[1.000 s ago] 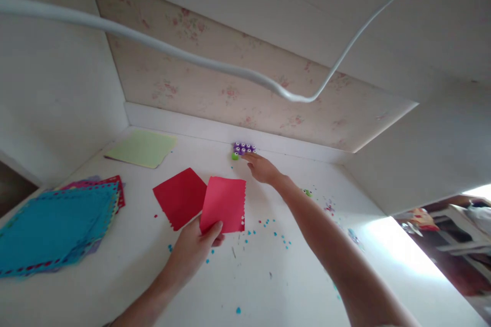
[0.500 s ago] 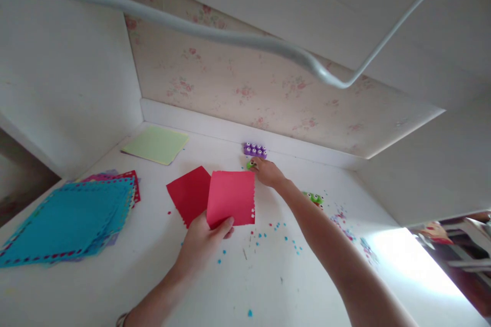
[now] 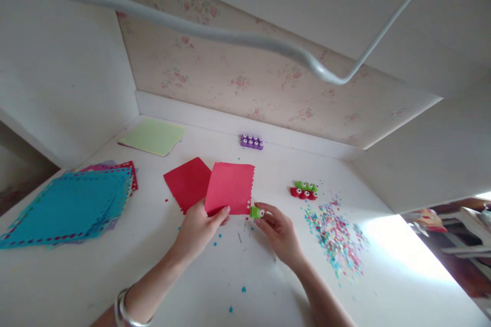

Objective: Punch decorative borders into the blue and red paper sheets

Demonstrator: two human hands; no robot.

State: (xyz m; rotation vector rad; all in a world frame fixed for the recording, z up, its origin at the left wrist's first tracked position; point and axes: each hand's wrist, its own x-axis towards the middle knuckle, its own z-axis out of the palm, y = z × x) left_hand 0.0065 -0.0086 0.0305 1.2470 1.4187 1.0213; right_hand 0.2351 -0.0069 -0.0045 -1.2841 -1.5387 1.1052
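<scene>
One green punch (image 3: 255, 212) | pinched by right hand (image 3: 283, 238) at corner of pink sheet (image 3: 230, 187) | left hand (image 3: 197, 227) grasping sheet

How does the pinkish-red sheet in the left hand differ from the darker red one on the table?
The pinkish-red sheet is brighter; the darker red sheet is deeper in tone. The pinkish-red sheet is gripped by the left hand, while the darker red sheet lies on the table. In view, the pinkish-red sheet is in front, hiding part of the darker red sheet. Both are red-toned sheets.
</scene>
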